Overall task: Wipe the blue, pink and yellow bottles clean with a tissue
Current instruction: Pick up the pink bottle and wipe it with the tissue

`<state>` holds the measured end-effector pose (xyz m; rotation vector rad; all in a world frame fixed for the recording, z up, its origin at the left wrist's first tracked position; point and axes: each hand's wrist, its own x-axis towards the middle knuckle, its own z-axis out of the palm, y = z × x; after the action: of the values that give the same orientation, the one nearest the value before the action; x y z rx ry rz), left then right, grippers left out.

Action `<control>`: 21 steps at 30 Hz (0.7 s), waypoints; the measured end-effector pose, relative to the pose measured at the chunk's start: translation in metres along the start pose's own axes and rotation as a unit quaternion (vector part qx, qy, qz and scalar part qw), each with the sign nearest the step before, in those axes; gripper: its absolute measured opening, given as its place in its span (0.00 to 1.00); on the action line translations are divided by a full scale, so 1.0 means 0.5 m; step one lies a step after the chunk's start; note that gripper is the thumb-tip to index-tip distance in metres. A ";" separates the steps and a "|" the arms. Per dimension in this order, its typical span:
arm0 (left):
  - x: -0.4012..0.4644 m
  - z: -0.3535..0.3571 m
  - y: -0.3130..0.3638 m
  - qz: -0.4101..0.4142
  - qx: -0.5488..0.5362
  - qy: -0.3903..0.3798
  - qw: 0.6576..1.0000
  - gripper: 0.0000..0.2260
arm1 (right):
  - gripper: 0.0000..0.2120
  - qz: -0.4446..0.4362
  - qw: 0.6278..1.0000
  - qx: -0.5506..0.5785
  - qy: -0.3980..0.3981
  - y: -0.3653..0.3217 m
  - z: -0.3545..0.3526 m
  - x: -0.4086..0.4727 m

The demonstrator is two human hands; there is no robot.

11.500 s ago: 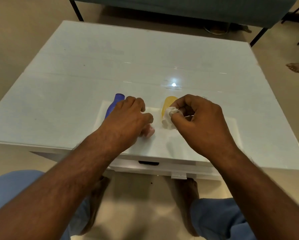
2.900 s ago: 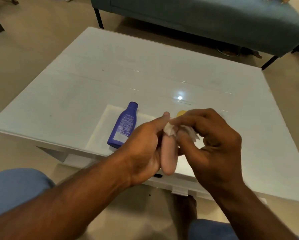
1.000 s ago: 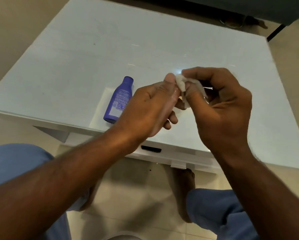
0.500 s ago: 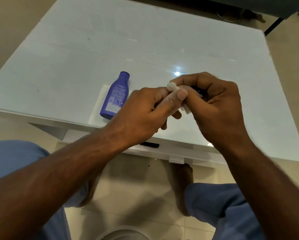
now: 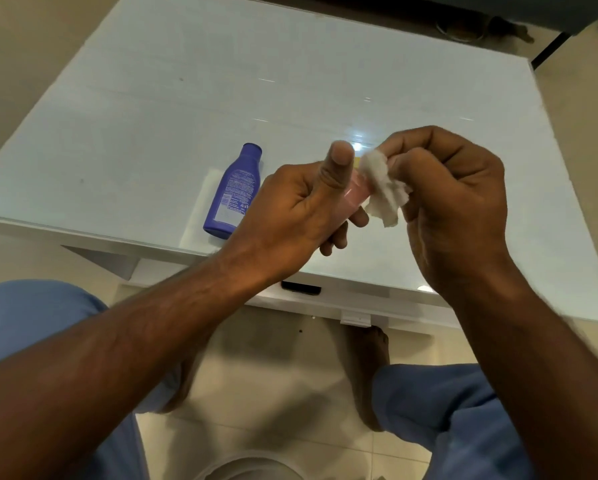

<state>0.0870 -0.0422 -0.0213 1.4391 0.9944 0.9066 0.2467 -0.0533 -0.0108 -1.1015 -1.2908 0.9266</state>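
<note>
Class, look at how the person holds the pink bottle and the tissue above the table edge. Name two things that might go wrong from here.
1. The left hand holds the pink bottle with its thumb lifted; wiping pressure might slip it from that grip.
2. The crumpled tissue, pinched by the right hand, might tear or drop.

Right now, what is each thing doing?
Blue bottle: lying on the table, untouched.
Pink bottle: held up in the left hand.
Tissue: bunched in the right hand, touching the pink bottle.
Yellow bottle: mostly hidden.
</note>
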 end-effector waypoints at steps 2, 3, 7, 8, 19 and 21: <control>0.006 -0.005 0.005 -0.008 -0.041 0.003 0.999 0.32 | 0.15 0.045 0.996 0.044 0.059 0.004 0.000 0.001; 0.009 -0.007 0.007 -0.014 -0.064 0.003 0.998 0.34 | 0.15 0.065 0.993 0.052 0.079 0.007 -0.001 0.002; 0.012 -0.010 0.006 -0.020 -0.107 -0.007 0.994 0.39 | 0.15 0.086 0.991 0.020 0.100 0.019 -0.011 0.007; 0.010 -0.009 0.007 -0.018 -0.104 -0.006 0.994 0.39 | 0.14 0.083 0.991 0.021 0.098 0.019 -0.011 0.007; 0.007 -0.008 0.007 -0.014 -0.068 0.006 0.998 0.36 | 0.15 0.051 0.995 0.017 0.084 0.013 -0.010 0.002; 0.007 -0.008 0.007 -0.014 -0.065 0.010 0.998 0.37 | 0.14 0.048 0.995 0.021 0.085 0.016 -0.012 0.004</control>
<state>0.0848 -0.0377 -0.0176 1.3056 0.9505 0.9496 0.2534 -0.0502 -0.0178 -1.1914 -1.0835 0.9062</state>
